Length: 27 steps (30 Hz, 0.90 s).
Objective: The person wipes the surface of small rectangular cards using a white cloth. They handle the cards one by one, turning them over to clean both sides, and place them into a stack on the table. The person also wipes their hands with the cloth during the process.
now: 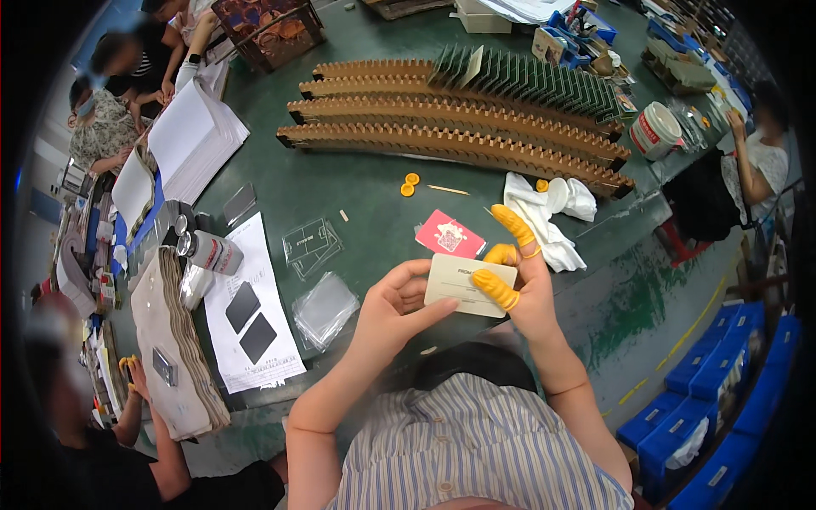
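Observation:
A cream-coloured printed card (pixel 450 289) is held between both my hands, close to the table's near edge. My left hand (pixel 403 299) pinches its left side, thumb across the lower front. On its right side, my right hand (pixel 529 289) has a yellow-covered thumb pressed on the face; two of its fingers also wear yellow finger cots, and the index finger is raised. Just beyond the card lies a red card (pixel 450 234) with a white printed pattern. White cloth (pixel 544 221) rests beyond my right hand. To the left sits a stack of clear plastic sheets (pixel 326 308).
Long brown slotted racks (pixel 450 144) span the table's far side, with dark green panels (pixel 535 81) upright in the back rows. Yellow finger cots (pixel 410 184) and a wooden stick (pixel 449 189) lie before them. Left are a white sheet with dark plates (pixel 257 338) and bottles (pixel 211 252). Other people sit around.

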Each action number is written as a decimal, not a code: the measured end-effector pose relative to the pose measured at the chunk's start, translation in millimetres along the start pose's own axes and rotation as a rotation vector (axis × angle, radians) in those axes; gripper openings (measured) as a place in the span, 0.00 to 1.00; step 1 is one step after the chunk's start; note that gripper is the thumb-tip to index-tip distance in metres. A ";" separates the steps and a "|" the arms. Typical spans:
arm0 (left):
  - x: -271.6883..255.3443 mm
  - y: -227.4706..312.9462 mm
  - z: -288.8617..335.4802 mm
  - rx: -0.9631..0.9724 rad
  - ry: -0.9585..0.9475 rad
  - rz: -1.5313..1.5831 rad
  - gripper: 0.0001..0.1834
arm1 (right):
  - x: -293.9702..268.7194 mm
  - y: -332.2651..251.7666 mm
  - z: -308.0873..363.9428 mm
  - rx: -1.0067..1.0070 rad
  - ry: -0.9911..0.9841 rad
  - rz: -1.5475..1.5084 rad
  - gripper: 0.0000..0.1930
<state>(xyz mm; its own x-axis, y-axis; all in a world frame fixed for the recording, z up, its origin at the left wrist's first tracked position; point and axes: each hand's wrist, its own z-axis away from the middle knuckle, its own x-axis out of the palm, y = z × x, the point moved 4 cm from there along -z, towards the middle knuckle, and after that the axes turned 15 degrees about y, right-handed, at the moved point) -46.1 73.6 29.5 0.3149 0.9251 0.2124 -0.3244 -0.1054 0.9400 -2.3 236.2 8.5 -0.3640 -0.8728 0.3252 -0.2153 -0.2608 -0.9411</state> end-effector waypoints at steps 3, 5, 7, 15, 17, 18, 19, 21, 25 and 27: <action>-6.4 -1.8 2.3 0.107 0.097 -0.083 0.25 | -1.2 -0.3 4.0 -0.096 0.008 0.055 0.39; -12.0 0.9 9.0 0.373 0.183 -0.210 0.25 | -18.6 -7.0 6.0 -0.275 0.171 0.115 0.39; -15.6 4.3 22.7 0.782 0.276 -0.370 0.25 | -21.0 -12.1 12.4 -0.317 0.352 0.061 0.41; -2.2 8.4 60.9 1.680 0.082 -1.099 0.09 | 7.9 -1.7 46.7 0.297 -0.027 -0.171 0.42; 0.5 8.3 55.4 1.617 0.088 -1.124 0.09 | 11.3 -3.4 43.1 0.267 0.028 -0.158 0.42; 2.1 8.2 51.7 1.584 0.092 -1.137 0.09 | 10.6 -3.5 41.9 0.253 0.055 -0.152 0.42; -1.1 5.5 45.8 1.528 0.148 -1.061 0.13 | 8.0 1.0 40.4 0.212 0.020 -0.182 0.42; -9.9 3.1 34.2 1.341 0.340 -0.859 0.26 | 7.1 -0.9 39.6 0.193 0.023 -0.194 0.42; -27.6 1.3 21.7 1.141 0.427 -0.568 0.35 | 2.6 -0.2 38.4 0.160 0.039 -0.211 0.42; -29.5 -0.5 17.0 0.983 0.342 -0.438 0.35 | 2.1 0.7 38.6 0.163 0.049 -0.204 0.42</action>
<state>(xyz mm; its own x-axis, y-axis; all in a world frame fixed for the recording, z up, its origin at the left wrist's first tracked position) -40.1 40.1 27.4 -0.0807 0.9883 -0.1292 0.6443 0.1506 0.7498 31.8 218.3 4.9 -0.3728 -0.7753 0.5098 -0.1415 -0.4955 -0.8570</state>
